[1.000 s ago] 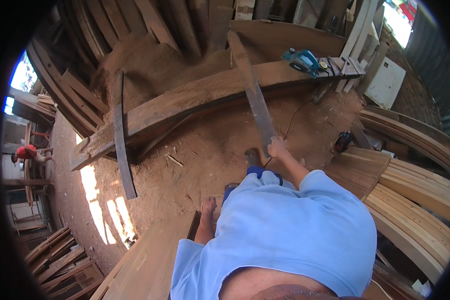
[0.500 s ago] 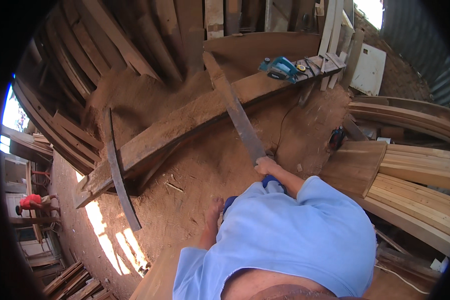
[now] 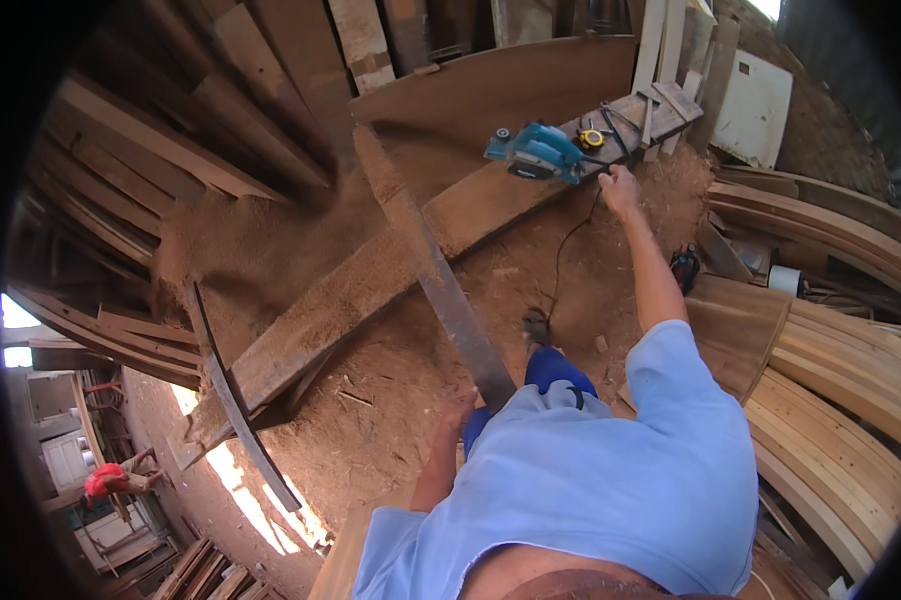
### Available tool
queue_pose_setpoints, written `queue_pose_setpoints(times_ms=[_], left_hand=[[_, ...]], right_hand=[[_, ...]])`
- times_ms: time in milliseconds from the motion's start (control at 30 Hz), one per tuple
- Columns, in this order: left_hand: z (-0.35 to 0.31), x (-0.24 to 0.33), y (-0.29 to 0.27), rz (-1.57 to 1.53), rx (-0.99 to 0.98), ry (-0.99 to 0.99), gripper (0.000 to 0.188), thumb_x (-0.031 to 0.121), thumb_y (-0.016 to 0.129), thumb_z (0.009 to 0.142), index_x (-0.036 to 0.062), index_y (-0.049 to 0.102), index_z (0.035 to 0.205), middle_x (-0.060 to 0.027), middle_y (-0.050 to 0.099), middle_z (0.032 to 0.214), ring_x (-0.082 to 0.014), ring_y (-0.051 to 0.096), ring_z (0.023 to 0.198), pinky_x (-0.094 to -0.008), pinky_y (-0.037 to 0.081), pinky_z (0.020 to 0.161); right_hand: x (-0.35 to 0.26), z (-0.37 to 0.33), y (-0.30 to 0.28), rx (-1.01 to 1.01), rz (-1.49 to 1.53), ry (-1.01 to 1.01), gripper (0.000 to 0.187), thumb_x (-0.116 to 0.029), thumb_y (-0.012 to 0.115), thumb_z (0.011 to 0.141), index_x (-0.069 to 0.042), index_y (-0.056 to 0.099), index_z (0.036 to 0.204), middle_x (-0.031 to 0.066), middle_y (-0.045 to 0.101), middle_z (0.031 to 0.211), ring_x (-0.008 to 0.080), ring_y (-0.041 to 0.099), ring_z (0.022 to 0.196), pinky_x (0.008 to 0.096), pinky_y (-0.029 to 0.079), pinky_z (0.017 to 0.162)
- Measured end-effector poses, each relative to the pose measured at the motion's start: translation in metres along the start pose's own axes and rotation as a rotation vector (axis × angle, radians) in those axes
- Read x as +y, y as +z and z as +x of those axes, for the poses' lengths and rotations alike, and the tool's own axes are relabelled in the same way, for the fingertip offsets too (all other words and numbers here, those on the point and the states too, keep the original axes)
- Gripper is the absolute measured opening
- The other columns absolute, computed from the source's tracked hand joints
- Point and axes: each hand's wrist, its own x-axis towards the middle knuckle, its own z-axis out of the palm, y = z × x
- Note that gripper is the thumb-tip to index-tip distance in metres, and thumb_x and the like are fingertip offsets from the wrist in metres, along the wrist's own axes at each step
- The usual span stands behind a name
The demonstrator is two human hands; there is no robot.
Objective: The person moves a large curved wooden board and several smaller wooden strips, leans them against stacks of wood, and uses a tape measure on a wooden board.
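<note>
A long narrow board (image 3: 433, 270) lies across a sawdust-covered beam (image 3: 321, 315), its near end against my shirt and blue-clad leg. Close to that end's left edge is my left hand (image 3: 458, 405); its fingers are too blurred to tell whether they grip the board. My right arm stretches forward, and my right hand (image 3: 621, 190) is at the beam's far right part, by the cord of a teal electric planer (image 3: 541, 152). Its fingers are bent together, and what they hold is hidden. A yellow-and-black tape measure (image 3: 592, 138) and a carpenter's square (image 3: 621, 130) lie beyond the planer.
A thin curved strip (image 3: 233, 385) crosses the beam's left end. Stacked boards (image 3: 841, 375) fill the right side, a dark power tool (image 3: 685, 266) beside them. Planks (image 3: 171, 140) lean at the back left. A person in red (image 3: 111, 480) bends over, far left. A cord (image 3: 568, 245) trails down.
My right hand has let go of the board's near end and reached forward right to the planer's cord. The board's near end has come closer to my body. My left hand has moved nearer it.
</note>
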Motion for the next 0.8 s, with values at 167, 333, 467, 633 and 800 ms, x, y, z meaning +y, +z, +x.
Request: queue_pose_setpoints(times_ms=[167, 333, 467, 633, 800], left_hand=[[0.018, 0.048, 0.031, 0.204, 0.098, 0.075, 0.076, 0.045, 0.055, 0.089, -0.0055, 0.03, 0.14, -0.031, 0.048, 0.13, -0.0391, 0.049, 0.121, -0.0403, 0.037, 0.103], [0.036, 0.028, 0.033, 0.362, 0.173, -0.014, 0.082, 0.05, 0.047, 0.091, -0.0093, 0.024, 0.142, -0.0344, 0.038, 0.138, -0.0423, 0.037, 0.131, -0.0405, 0.028, 0.11], [0.018, 0.054, 0.04, 0.319, 0.153, -0.146, 0.081, 0.048, 0.049, 0.091, -0.0116, 0.025, 0.14, -0.0339, 0.037, 0.139, -0.041, 0.035, 0.133, -0.0393, 0.028, 0.11], [0.023, 0.045, 0.032, 0.278, 0.121, -0.086, 0.079, 0.043, 0.053, 0.091, -0.0117, 0.025, 0.14, -0.0335, 0.037, 0.139, -0.0403, 0.036, 0.133, -0.0386, 0.028, 0.111], [0.021, 0.067, 0.034, 0.345, 0.126, -0.193, 0.076, 0.04, 0.054, 0.09, -0.0117, 0.028, 0.139, -0.0334, 0.039, 0.137, -0.0404, 0.039, 0.13, -0.0396, 0.03, 0.109]], right_hand=[[0.016, 0.102, 0.01, -0.115, -0.255, 0.021, 0.053, -0.035, 0.065, 0.079, -0.007, 0.056, 0.123, 0.0216, 0.059, 0.12, 0.0364, 0.055, 0.115, 0.042, 0.043, 0.097], [0.061, 0.175, 0.055, -0.244, -0.35, 0.042, 0.064, -0.04, 0.069, 0.077, -0.016, 0.047, 0.133, 0.0222, 0.055, 0.126, 0.0381, 0.051, 0.119, 0.0439, 0.043, 0.098], [0.039, 0.198, 0.085, -0.345, -0.346, 0.096, 0.068, -0.039, 0.07, 0.077, -0.018, 0.044, 0.137, 0.0221, 0.055, 0.126, 0.038, 0.052, 0.119, 0.043, 0.042, 0.099], [0.065, 0.214, 0.114, -0.359, -0.42, 0.002, 0.071, -0.037, 0.071, 0.078, -0.024, 0.038, 0.141, 0.0216, 0.056, 0.126, 0.0372, 0.053, 0.118, 0.043, 0.043, 0.098], [0.045, 0.203, 0.113, -0.315, -0.47, 0.171, 0.07, -0.033, 0.073, 0.077, -0.035, 0.038, 0.138, 0.0205, 0.055, 0.127, 0.0347, 0.053, 0.12, 0.0433, 0.043, 0.099]])
